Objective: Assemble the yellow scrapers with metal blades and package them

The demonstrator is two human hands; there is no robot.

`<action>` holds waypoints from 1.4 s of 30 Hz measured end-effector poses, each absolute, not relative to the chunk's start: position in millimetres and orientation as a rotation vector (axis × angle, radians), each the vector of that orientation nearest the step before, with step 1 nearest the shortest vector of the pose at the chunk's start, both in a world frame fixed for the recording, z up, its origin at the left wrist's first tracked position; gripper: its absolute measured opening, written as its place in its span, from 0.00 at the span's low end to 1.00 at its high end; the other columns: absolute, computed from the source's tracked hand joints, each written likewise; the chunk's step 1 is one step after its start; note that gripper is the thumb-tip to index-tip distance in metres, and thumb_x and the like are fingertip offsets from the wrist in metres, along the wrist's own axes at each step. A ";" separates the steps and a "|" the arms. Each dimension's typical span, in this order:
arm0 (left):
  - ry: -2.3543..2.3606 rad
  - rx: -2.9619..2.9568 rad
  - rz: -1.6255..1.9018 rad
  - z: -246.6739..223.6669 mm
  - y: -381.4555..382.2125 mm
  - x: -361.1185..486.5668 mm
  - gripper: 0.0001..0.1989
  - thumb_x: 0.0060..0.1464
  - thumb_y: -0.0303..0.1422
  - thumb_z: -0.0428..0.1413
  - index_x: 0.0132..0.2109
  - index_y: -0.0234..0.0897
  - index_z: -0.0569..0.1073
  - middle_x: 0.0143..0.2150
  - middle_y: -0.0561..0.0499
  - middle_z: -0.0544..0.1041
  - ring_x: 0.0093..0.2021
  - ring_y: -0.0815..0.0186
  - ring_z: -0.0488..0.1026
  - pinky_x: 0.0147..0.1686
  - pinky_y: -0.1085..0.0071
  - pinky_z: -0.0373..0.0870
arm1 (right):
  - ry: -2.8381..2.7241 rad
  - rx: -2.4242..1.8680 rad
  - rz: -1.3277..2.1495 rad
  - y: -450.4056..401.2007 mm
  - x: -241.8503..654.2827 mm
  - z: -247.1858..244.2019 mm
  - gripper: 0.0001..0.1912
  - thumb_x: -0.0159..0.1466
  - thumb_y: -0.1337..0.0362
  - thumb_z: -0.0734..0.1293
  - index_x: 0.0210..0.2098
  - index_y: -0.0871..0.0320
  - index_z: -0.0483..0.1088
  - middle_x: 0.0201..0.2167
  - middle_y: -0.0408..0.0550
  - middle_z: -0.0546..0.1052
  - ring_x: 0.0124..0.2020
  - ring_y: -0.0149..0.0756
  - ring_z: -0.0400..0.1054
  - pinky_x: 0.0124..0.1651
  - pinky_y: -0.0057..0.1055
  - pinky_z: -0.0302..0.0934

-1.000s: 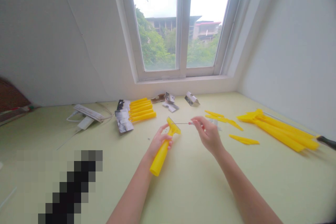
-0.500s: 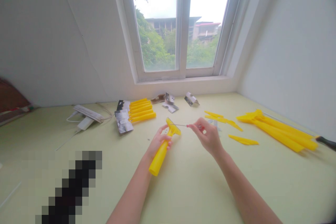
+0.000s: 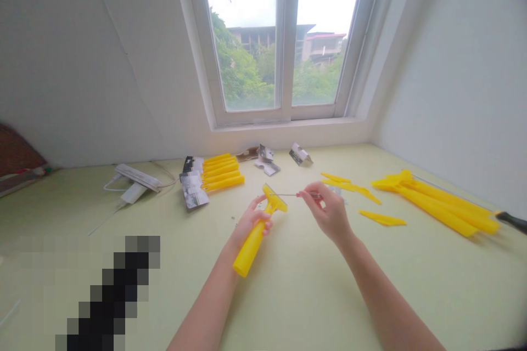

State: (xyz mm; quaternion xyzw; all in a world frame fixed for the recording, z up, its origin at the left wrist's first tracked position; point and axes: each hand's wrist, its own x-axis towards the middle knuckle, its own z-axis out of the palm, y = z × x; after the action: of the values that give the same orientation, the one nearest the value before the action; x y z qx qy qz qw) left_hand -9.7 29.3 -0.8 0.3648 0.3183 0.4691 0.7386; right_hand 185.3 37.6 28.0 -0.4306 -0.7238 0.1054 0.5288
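My left hand (image 3: 251,222) is wrapped around a yellow scraper (image 3: 249,252), its thick handle slanting toward me and its wide head pointing away. In my right hand (image 3: 327,211) is a thin screwdriver (image 3: 284,194), pinched by the handle, which the fingers mostly cover. Its shaft runs level to the left, and the tip meets the scraper head, though the exact contact point is too small to make out. A few tiny metal bits (image 3: 234,219), perhaps screws, lie just left of my left hand.
Several yellow handles with cardboard labels (image 3: 222,173) lie at the back left, beside a power strip (image 3: 138,176). Folded cards (image 3: 300,154) sit below the window. Flat yellow pieces (image 3: 382,218) lie right of my right hand; larger yellow scrapers (image 3: 444,205) lie farther right.
The scraper head has shifted slightly to the right. My right hand and the screwdriver have also moved a little right, the tip still at the head.
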 end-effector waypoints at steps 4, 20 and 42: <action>0.710 0.804 1.030 -1.0 29.4 -10.6 0.32 0.41 0.21 0.50 0.55 0.41 0.53 0.37 0.47 0.69 0.19 0.78 0.63 0.16 0.82 0.55 | -1.741 -1.125 0.229 35.3 183.9 27.5 0.08 0.62 0.60 0.57 0.30 0.56 0.62 0.18 0.39 0.68 0.17 0.27 0.58 0.22 0.24 0.52; 0.730 0.824 1.023 -2.6 31.3 -10.0 0.31 0.41 0.21 0.50 0.54 0.41 0.54 0.36 0.47 0.69 0.19 0.78 0.63 0.16 0.82 0.55 | -1.728 -1.074 0.270 35.4 183.7 27.3 0.09 0.62 0.60 0.57 0.29 0.56 0.65 0.19 0.40 0.68 0.20 0.28 0.63 0.24 0.24 0.57; 0.738 0.817 1.040 -3.7 30.8 -10.4 0.30 0.40 0.22 0.51 0.53 0.40 0.55 0.34 0.49 0.69 0.19 0.78 0.63 0.16 0.82 0.55 | -1.757 -1.081 0.268 38.5 184.6 26.6 0.07 0.62 0.60 0.55 0.35 0.56 0.60 0.30 0.44 0.69 0.30 0.32 0.64 0.31 0.27 0.59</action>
State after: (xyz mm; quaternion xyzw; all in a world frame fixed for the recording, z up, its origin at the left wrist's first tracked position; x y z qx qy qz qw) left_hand -10.4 30.8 -3.7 0.3707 0.3346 0.4716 0.7268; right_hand 184.6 38.5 26.6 -0.4480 -0.7284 0.1112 0.5063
